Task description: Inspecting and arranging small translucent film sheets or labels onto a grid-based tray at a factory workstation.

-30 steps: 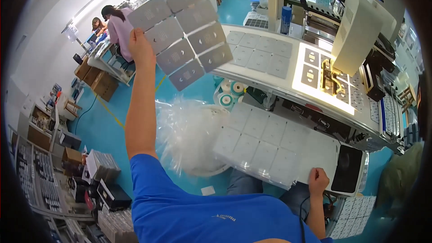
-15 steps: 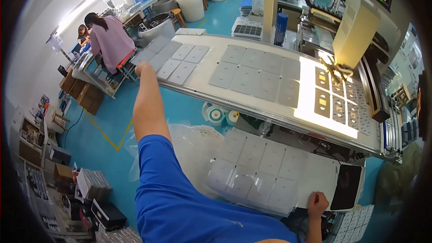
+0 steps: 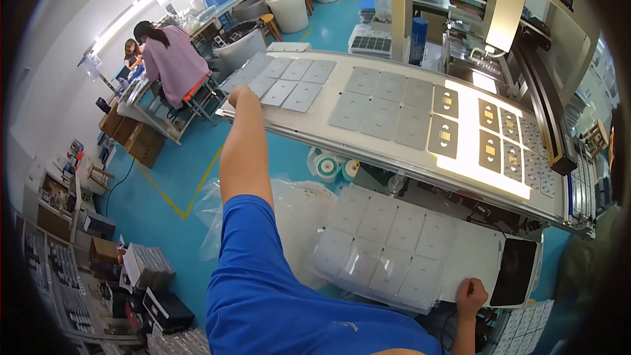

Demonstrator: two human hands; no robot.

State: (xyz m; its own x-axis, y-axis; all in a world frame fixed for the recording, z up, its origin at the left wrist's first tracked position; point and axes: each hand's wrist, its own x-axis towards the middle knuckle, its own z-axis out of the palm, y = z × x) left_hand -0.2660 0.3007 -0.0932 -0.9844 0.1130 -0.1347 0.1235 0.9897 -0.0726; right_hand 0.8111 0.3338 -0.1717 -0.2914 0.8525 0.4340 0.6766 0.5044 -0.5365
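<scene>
My left arm stretches far out to the left end of a long pale machine bed [image 3: 315, 118]. There my left hand [image 3: 242, 95] is closed at the near edge of a sheet of grey rounded panels [image 3: 284, 92]; the back of the hand hides its fingers. Farther along the bed lies a second group of grey panels [image 3: 381, 118]. On the near side, my right hand [image 3: 471, 296] rests with curled fingers at the edge of a white board [image 3: 470, 250], nothing visible in it. Beside that hand lies a clear-covered stack of pale panel sheets [image 3: 384, 250].
A machine head [image 3: 505, 20] and a dark rail [image 3: 542, 105] stand over the brightly lit right part of the bed. A black panel [image 3: 514, 273] sits right of the white board. A seated person [image 3: 167, 62] works behind at the left, near a large white bin [image 3: 240, 46].
My left hand and the grey panels have moved right along the bed. Two more panels now show gold stripes in the light. The machine head has moved back. My right hand stays at the board.
</scene>
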